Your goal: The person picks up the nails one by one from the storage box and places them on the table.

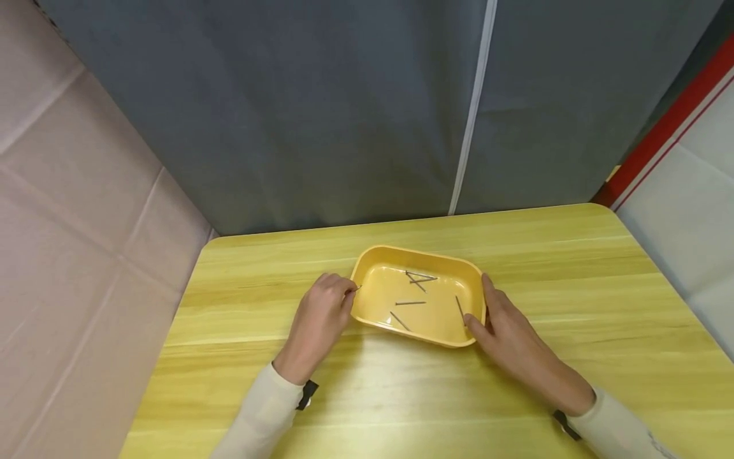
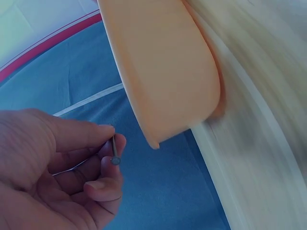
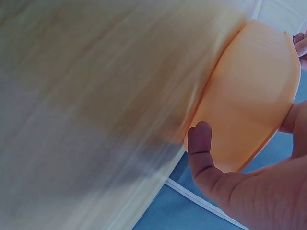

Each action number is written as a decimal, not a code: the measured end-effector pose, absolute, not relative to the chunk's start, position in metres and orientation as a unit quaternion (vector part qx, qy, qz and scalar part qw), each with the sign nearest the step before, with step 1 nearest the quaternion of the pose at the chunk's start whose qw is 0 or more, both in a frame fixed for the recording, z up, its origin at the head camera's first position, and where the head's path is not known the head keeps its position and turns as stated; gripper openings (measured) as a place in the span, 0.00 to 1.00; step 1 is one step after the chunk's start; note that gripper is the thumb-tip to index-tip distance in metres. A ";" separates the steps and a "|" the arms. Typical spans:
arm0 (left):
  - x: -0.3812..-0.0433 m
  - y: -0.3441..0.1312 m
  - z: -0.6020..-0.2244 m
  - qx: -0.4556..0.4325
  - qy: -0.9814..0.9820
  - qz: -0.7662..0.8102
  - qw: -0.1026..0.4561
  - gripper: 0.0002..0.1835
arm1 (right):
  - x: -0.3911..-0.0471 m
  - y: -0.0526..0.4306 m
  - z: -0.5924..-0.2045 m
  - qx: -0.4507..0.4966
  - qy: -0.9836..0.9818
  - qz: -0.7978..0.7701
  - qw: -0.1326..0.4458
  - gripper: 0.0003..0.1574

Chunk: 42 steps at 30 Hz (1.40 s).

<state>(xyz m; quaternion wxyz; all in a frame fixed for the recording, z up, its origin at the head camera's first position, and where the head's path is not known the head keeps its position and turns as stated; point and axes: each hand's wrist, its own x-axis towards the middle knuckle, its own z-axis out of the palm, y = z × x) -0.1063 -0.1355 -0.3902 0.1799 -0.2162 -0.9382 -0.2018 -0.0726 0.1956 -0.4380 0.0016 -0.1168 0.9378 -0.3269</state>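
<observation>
One nail in left grip

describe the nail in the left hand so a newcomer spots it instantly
Start at the yellow wood-grain table, then find the glossy yellow rectangular tray. At its left end in the head view, the left hand holds a thin grey metal nail. It alone is pinched between thumb and finger; the other nails lie inside the tray.

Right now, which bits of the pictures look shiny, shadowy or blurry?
Head view: a pale glare on the table in front of the yellow tray, plus a tiny glint inside it; left wrist view: the table looks smeary and soft, the pinched nail clearer; right wrist view: a dark shadow on the table beside the tray.
</observation>
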 end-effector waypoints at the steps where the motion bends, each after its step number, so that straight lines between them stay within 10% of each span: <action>1: -0.105 -0.137 -0.390 -0.214 -0.938 -0.203 0.181 0.04 | -0.073 0.196 -0.438 -0.118 0.938 -0.326 -0.001 0.55; 42: -0.085 -0.183 -0.445 -0.132 -0.968 -0.193 0.090 0.03 | -0.070 0.196 -0.438 -0.115 0.937 -0.329 0.005 0.55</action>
